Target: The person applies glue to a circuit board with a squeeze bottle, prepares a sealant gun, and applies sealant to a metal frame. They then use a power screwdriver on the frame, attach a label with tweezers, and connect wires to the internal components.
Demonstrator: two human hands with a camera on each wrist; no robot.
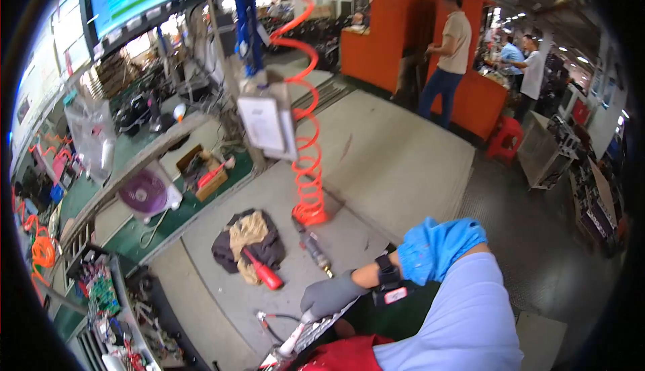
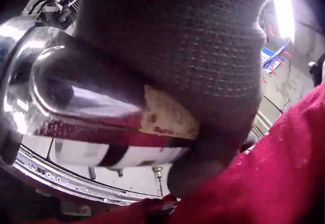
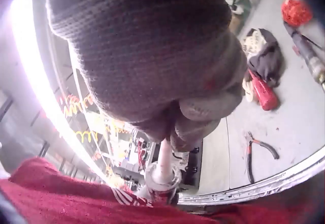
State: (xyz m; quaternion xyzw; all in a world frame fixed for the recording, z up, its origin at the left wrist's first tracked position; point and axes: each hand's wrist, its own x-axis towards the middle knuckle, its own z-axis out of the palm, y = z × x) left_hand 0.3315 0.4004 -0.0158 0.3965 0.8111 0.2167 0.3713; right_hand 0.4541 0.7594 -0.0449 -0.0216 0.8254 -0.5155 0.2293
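My right hand (image 1: 329, 297), in a grey knit glove, pinches a pale tapered rod (image 3: 164, 162) with its fingertips. The rod's lower end meets a round metal collar (image 3: 166, 179) close to the red garment. In the left wrist view, my gloved left hand (image 2: 172, 46) grips a shiny rounded metal piece (image 2: 76, 94) bearing a patch of tan tape (image 2: 167, 113). A white cylinder with a black band (image 2: 81, 152) shows below that piece. In the head view the left hand is hidden. Pliers (image 3: 250, 153) lie on the bench near the right hand.
A red-handled tool (image 1: 264, 269) rests on a bundled cloth (image 1: 272, 243). Beside it lies a pneumatic tool (image 1: 314, 247) on a red coiled hose (image 1: 309, 196). A parts tray (image 1: 124, 304) stands at the left. A person (image 1: 447, 55) stands beyond the bench.
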